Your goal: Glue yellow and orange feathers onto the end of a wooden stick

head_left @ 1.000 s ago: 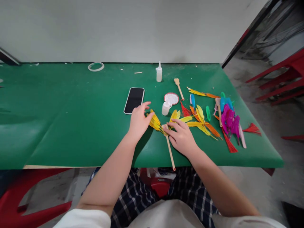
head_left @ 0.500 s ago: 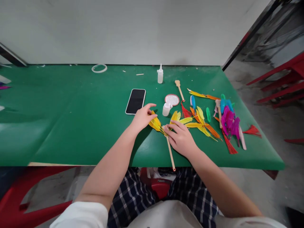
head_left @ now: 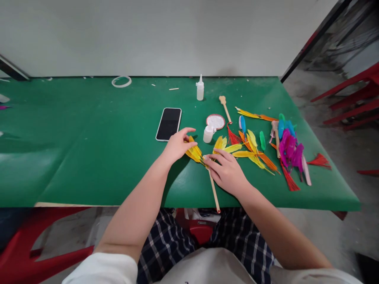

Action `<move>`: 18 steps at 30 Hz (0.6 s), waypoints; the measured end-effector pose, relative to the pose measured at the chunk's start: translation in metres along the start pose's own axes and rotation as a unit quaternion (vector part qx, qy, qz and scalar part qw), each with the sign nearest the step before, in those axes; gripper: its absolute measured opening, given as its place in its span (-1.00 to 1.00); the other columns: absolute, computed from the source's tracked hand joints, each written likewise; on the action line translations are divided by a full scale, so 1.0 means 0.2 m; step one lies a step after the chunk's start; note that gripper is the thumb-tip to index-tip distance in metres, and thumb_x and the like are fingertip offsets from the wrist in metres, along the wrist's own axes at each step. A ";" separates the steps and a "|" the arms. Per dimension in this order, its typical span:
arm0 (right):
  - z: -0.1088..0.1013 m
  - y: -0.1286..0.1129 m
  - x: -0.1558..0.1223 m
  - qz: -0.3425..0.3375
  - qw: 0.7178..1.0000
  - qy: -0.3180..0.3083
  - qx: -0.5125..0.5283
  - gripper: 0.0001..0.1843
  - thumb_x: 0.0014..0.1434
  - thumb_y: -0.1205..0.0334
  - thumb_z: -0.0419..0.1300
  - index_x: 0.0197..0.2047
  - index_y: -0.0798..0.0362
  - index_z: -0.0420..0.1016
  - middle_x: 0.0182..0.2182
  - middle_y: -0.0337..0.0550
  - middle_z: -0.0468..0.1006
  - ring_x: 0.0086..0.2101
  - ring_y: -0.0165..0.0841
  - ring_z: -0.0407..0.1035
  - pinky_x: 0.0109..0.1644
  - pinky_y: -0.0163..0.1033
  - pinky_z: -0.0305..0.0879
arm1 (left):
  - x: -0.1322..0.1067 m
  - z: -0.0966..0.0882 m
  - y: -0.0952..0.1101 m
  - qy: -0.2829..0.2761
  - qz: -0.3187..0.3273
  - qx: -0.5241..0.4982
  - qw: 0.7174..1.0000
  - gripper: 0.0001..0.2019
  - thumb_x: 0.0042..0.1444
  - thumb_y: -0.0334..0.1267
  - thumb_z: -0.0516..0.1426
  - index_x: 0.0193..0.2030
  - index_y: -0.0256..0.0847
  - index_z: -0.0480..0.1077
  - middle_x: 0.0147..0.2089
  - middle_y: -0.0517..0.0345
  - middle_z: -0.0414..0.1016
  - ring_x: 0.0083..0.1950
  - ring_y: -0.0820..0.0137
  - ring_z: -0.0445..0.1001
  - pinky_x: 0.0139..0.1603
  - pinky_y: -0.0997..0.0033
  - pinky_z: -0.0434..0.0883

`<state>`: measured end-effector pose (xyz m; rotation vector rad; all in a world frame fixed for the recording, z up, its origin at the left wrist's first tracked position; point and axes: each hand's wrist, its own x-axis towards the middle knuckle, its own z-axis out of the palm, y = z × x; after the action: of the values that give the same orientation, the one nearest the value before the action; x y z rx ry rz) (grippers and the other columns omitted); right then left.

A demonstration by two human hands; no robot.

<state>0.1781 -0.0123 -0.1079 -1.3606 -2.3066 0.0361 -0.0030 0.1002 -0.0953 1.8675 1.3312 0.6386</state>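
A pale wooden stick (head_left: 214, 192) lies near the table's front edge, its lower end just over the edge. Yellow feathers (head_left: 193, 154) fan out to the left of its head, and more yellow feathers (head_left: 219, 142) rise on the right. My left hand (head_left: 177, 148) has its thumb and bent fingers on the left feathers, with the index finger stretched out above them. Around the stick's head curl the fingers of my right hand (head_left: 227, 172), hiding most of where feathers and stick meet.
A small white bottle (head_left: 208, 135) and a red-rimmed white disc (head_left: 217, 121) stand just beyond my hands. Further off are a phone (head_left: 168, 124), a nozzle bottle (head_left: 200, 91) and a tasselled stick (head_left: 226, 109). Coloured feathers (head_left: 288, 148) pile up on the right.
The view has shifted slightly, so the table things sit a little differently in the picture. Both hands keep nearly the same pose on the feathers and stick.
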 end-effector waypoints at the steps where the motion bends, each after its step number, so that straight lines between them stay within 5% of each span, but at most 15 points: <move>1: 0.00 0.00 0.00 0.001 1.000 0.001 0.000 -0.68 0.13 0.34 0.05 -0.04 0.03 0.42 -0.10 -0.08 0.45 0.07 -0.16 0.13 0.10 -0.02 0.16 | 0.00 0.00 0.00 -0.003 0.001 -0.003 1.000 -0.57 -0.09 -0.32 0.21 -0.02 -0.11 0.34 -0.44 0.27 0.35 -0.43 0.49 0.34 -0.33 0.46 0.30; 18: 0.00 0.01 0.00 0.007 0.999 0.017 0.030 -0.71 0.11 0.37 0.06 -0.09 0.03 0.44 -0.13 -0.10 0.47 0.02 -0.20 0.18 0.07 -0.03 0.20 | -0.02 -0.02 0.01 -0.045 -0.006 -0.005 0.999 -0.61 -0.08 -0.33 0.19 -0.04 -0.13 0.36 -0.42 0.22 0.39 -0.41 0.46 0.37 -0.36 0.45 0.33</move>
<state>0.1787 -0.0110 -0.1085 -1.3371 -2.2489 0.0850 -0.0068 0.0979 -0.0908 1.8571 1.2766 0.5483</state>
